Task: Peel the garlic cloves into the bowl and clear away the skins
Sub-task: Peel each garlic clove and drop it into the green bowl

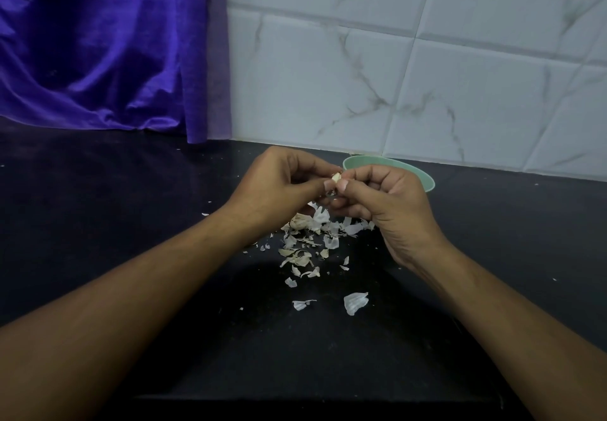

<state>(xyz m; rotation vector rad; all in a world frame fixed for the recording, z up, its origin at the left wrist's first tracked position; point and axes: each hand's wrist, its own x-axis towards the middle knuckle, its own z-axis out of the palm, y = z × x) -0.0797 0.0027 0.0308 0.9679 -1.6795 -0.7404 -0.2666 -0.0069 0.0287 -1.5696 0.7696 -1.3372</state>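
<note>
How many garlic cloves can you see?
1: the garlic clove pinched between the left hand and right hand, before the green bowl. More may hide in it or under the skins.

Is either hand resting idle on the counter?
No, the left hand and right hand both pinch the garlic clove above the skins.
</note>
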